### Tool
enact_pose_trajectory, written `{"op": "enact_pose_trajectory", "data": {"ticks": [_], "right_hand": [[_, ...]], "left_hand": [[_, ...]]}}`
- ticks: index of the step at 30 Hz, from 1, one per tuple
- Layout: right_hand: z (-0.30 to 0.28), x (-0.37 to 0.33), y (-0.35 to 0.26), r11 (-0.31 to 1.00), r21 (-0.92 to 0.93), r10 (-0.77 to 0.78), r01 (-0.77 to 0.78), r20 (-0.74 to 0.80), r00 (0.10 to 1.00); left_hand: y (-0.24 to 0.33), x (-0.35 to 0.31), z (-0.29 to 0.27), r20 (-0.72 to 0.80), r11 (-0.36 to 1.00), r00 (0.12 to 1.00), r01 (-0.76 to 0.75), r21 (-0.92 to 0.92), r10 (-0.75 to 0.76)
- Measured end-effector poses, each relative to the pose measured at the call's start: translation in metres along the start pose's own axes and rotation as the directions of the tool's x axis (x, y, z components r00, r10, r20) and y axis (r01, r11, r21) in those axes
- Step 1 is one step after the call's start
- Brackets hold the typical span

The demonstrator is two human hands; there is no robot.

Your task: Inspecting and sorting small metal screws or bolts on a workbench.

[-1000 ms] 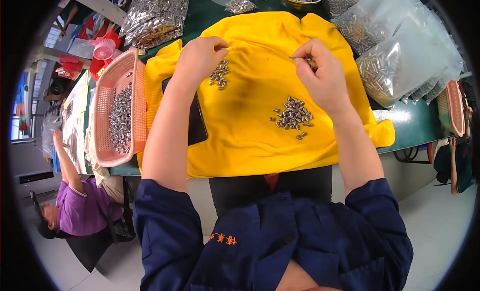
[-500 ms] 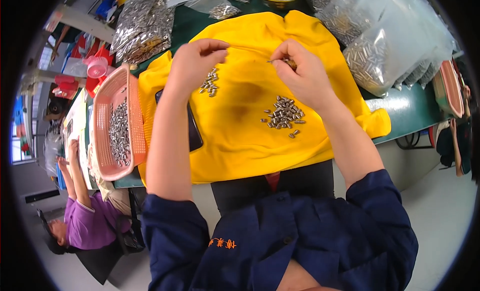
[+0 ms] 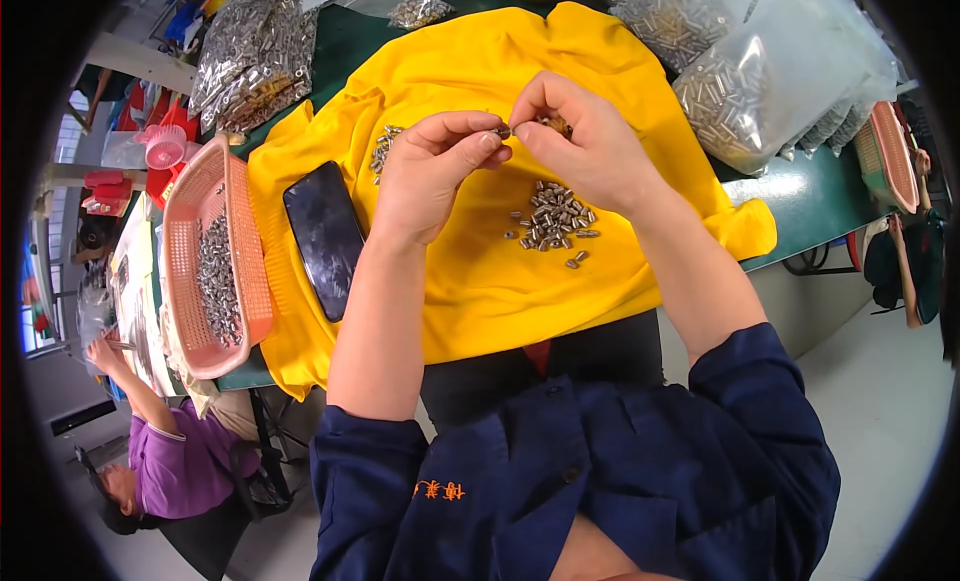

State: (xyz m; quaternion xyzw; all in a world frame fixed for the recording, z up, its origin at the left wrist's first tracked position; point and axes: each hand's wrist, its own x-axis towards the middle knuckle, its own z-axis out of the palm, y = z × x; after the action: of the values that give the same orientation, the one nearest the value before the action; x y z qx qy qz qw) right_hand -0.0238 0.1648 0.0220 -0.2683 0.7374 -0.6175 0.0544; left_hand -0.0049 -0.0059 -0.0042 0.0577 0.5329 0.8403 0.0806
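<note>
OK so the key bit is the tiny gap btwn the two sets of fingertips: the small metal piece (image 3: 503, 132) sits right there, off the right-hand edge of the left hand (image 3: 432, 176) and just left of the right hand's (image 3: 585, 151) tips. L thumb + index look closed on it, so imo L is the nearer one, but R tips are basically next door; can't tell if they're actually touching it. Long axis looks roughly sideways, pointing from one hand to the other, tho it's small & half covered so don't quote me. R thumb + index are pinched too, w/ the other fingers curled round some gold-brown bits (image 3: 556, 128); no clue how many. Position-wise, the piece is up over the yellow cloth (image 3: 480, 291), farther from the body than the bigger pile (image 3: 555, 219), which lies below the R hand, nearer the person. The smaller pile (image 3: 386, 149) is just left of the L hand, partly hidden by it. Also FYI: black phone (image 3: 325, 239) lies on the cloth left of the L forearm, w/ a pink basket (image 3: 250, 281) of metal bits past that.
</note>
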Motion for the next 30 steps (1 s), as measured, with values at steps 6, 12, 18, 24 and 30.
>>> {"op": "enact_pose_trajectory", "data": {"ticks": [6, 12, 18, 24, 30], "right_hand": [[0.001, 0.000, -0.004, 0.996, -0.089, -0.016, 0.016, -0.002, 1.000], [0.007, 0.000, -0.002, 0.920, -0.379, -0.114, 0.097, -0.023, 0.993], [0.005, 0.003, 0.011, 0.941, -0.338, -0.047, 0.032, -0.036, 0.998], [-0.001, 0.003, 0.008, 0.974, -0.226, -0.036, 0.004, -0.136, 0.990], [0.001, 0.004, 0.006, 0.975, -0.220, -0.053, 0.025, -0.121, 0.991]], "left_hand": [[0.002, -0.001, 0.003, -0.033, 0.989, 0.999, -0.004, 0.144, 0.009], [0.004, -0.002, 0.010, -0.119, 0.946, 0.992, -0.011, 0.323, 0.052], [0.001, 0.000, 0.006, -0.087, 0.777, 0.988, -0.048, 0.627, 0.131], [-0.003, 0.002, 0.003, -0.143, 0.756, 0.975, -0.037, 0.654, 0.172], [-0.007, 0.002, -0.001, -0.042, 0.635, 0.986, -0.072, 0.769, 0.162]]}}
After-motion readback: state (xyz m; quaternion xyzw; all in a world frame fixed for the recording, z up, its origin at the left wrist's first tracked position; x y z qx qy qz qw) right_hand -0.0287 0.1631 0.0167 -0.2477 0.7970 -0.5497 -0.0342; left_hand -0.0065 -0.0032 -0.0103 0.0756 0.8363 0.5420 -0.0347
